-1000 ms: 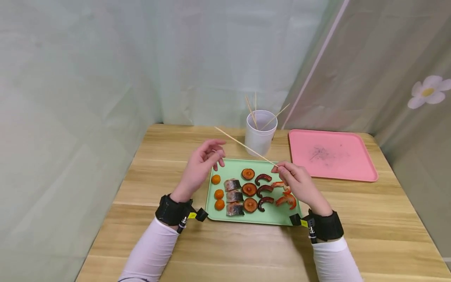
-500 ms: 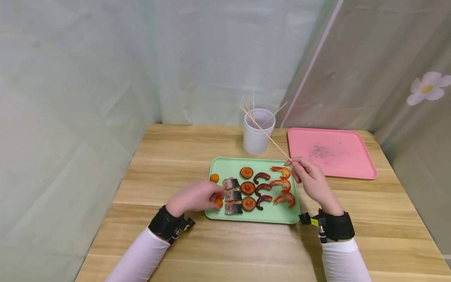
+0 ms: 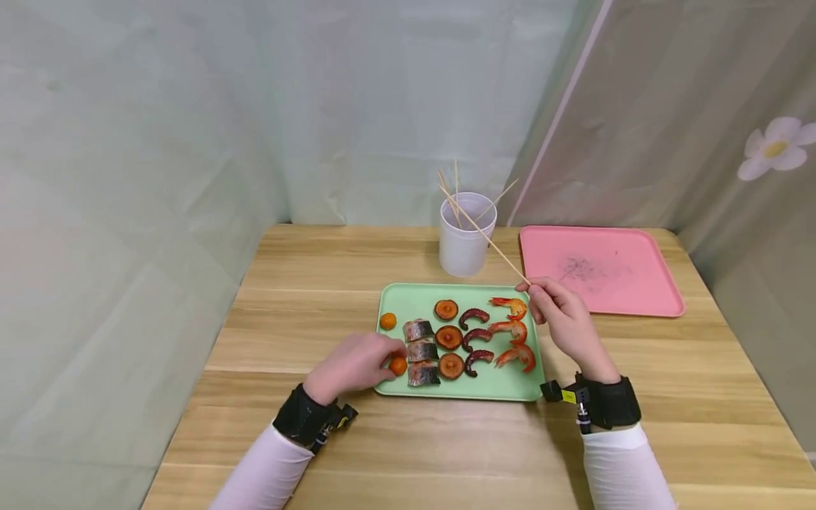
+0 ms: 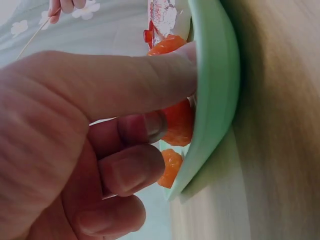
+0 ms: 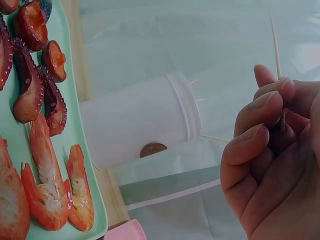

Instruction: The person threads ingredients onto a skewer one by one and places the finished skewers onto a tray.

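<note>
On a green tray, my left hand has its thumb and index finger curled round a small orange ball at the front left. Another orange ball sits farther back in that column. In the left wrist view the thumb partly hides the orange ball. My right hand pinches the lower end of a thin bamboo skewer, held slanting above the tray's right side. Beside the left fingertips lie fish pieces. Mushroom caps, octopus tentacles and shrimp fill the other columns.
A white cup holding several skewers stands behind the tray. At the back right lies a pink tray with a dark smudged patch. A curtain hangs along the back edge of the wooden table.
My left hand has come down from above the tray onto the orange balls at its front left. The right hand has shifted right, and the skewer's tip has swung right, now overlapping the cup.
</note>
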Demonstrator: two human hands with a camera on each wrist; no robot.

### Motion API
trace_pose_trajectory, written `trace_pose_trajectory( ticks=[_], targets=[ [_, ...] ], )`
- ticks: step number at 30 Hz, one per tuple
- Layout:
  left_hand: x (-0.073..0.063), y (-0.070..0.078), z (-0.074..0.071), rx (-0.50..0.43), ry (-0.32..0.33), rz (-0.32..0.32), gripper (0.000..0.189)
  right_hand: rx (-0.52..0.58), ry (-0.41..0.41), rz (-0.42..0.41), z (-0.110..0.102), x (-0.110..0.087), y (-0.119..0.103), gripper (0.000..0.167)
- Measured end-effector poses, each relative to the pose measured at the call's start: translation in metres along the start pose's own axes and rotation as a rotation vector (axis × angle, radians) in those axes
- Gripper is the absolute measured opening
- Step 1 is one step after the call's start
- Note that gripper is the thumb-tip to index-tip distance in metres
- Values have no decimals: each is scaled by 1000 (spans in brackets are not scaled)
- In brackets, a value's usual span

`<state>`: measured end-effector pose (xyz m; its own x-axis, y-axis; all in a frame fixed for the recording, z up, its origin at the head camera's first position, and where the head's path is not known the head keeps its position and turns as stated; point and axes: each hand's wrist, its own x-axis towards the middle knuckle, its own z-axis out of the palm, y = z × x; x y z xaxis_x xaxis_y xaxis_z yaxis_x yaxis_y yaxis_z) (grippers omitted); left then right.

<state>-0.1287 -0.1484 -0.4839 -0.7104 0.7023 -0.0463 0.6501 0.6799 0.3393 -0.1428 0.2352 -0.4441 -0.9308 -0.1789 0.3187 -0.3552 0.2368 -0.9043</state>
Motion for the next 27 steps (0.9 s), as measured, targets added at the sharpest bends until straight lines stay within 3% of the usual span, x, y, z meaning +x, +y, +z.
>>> trace_pose_trajectory(
  ticks=[6,12,16,21,24,27],
  targets=[
    [-4,-1,-5,-17,37,12,26,21,10,6,-1,2,-1,27],
    [-8,2,-26,-204,202,41,30,49,16,32,1,2,-3,28],
    [-5,1,-45,-460,330,21,33,89,1,25,6,4,-7,29],
    [4,6,-59,-927,446,-6,34,189,-18,23,20,-6,-1,30],
    [9,9,-60,-1174,510,27,34,235,-50,43,35,-22,10,32],
    [15,11,-59,-1318,559,103,31,259,-107,50,49,-38,19,34]
  ],
)
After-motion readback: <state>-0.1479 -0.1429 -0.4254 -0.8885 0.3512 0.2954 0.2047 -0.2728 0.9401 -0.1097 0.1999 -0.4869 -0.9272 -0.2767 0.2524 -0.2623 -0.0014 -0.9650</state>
